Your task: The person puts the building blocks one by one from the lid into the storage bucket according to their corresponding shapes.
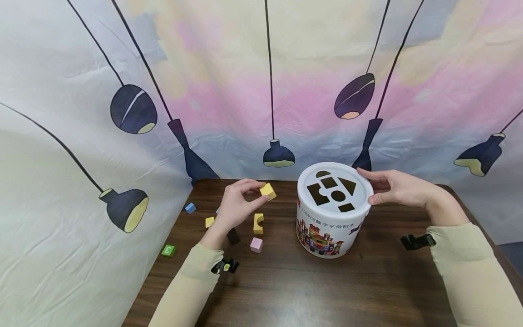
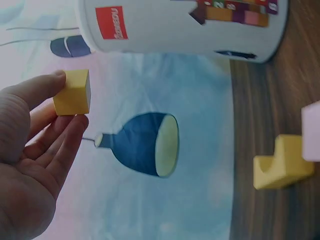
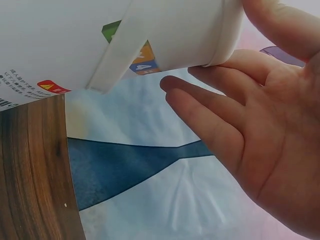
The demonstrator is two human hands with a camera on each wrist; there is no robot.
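Observation:
Between thumb and fingertips, my left hand (image 1: 239, 204) pinches a yellow block (image 1: 268, 191), raised above the table left of the bucket. The left wrist view shows the block (image 2: 72, 93) with the left hand (image 2: 37, 145) behind it. A white bucket (image 1: 327, 231) stands upright, its lid (image 1: 310, 175) cut with several shaped holes. My right hand (image 1: 402, 188) grips the lid's rim on the right side, thumb in front and a finger behind. In the right wrist view the other fingers of the right hand (image 3: 265, 125) extend beside the bucket (image 3: 175, 35).
A yellow block with a curved notch (image 1: 258, 225) and a pink cube (image 1: 256, 245) lie near my left wrist. Farther left are a blue block (image 1: 190, 208), a small yellow block (image 1: 209, 222) and a green letter block (image 1: 168, 250). A lamp-patterned cloth (image 1: 237, 150) hangs behind the wooden table (image 1: 278, 290).

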